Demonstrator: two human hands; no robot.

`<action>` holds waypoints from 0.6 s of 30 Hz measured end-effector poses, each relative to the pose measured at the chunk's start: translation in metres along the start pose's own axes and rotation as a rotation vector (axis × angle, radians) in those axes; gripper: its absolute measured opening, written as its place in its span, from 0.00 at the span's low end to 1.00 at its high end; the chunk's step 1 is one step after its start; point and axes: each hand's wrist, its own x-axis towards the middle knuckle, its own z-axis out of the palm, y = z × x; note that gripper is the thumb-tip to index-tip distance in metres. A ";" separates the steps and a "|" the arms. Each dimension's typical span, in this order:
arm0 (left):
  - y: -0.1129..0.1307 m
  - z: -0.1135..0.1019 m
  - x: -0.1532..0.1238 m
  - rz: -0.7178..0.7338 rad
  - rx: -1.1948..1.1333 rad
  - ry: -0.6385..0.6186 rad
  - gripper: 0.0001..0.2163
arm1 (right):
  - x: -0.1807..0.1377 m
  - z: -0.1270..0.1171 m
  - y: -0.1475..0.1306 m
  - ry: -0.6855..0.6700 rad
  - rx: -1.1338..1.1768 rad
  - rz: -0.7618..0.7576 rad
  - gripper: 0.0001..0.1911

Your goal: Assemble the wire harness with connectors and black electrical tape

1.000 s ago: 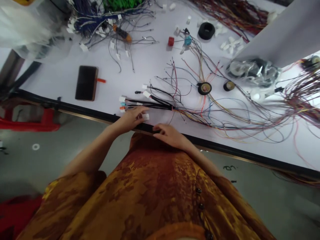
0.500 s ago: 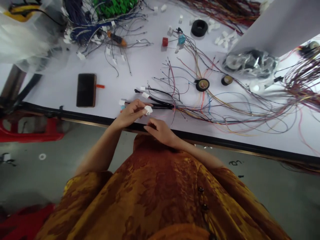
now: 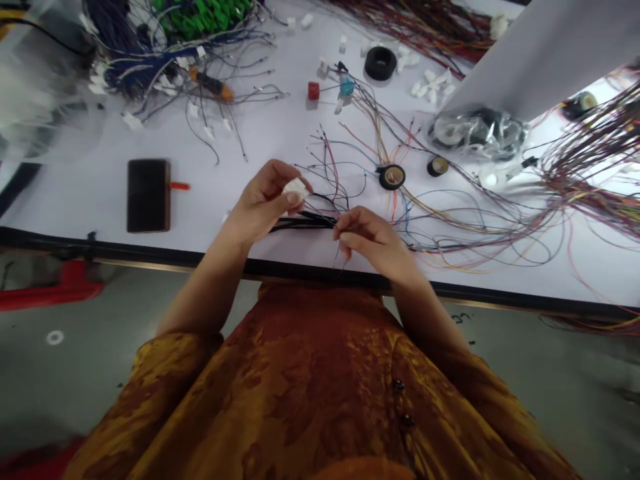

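Observation:
My left hand [image 3: 263,203] is raised over the white table [image 3: 75,193], its thumb and fingers closed on a small white connector [image 3: 296,189]. My right hand [image 3: 370,243] is beside it, fingertips pinched on a thin wire [image 3: 339,253] that comes off the black-taped wire bundle [image 3: 305,221] lying between the two hands. Loose coloured wires [image 3: 450,227] fan out to the right from that bundle.
A dark phone [image 3: 147,195] lies left near the table's black front edge [image 3: 500,293]. Two small tape rolls [image 3: 392,177] sit behind my right hand, a larger black roll [image 3: 380,63] and white connectors [image 3: 430,79] farther back. Tangled harnesses [image 3: 150,53] fill the back left. A plastic bag [image 3: 475,133] lies right.
My left hand lifted the white connector off the table and raised it. My right hand left the table edge, moved up beside it and pinched a wire. The view shifted.

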 end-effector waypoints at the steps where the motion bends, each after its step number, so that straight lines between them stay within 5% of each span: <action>1: 0.000 0.006 0.004 0.002 -0.004 0.011 0.16 | 0.000 -0.009 -0.008 0.028 -0.092 0.003 0.08; 6: -0.009 0.028 0.040 0.056 -0.149 0.172 0.18 | 0.030 -0.042 -0.019 0.323 -0.305 -0.098 0.08; 10: -0.023 0.011 0.059 0.042 -0.270 0.318 0.18 | 0.017 -0.065 -0.012 0.111 -0.383 0.088 0.11; 13: -0.032 -0.005 0.050 -0.043 -0.198 0.142 0.18 | -0.017 -0.085 -0.005 -0.027 -0.564 0.212 0.11; 16: -0.037 -0.001 0.041 -0.139 0.019 -0.089 0.14 | -0.024 -0.099 0.006 0.207 -0.608 0.162 0.10; 18: -0.038 0.013 0.043 -0.108 0.158 -0.097 0.10 | -0.005 -0.101 0.017 0.270 -0.467 0.221 0.12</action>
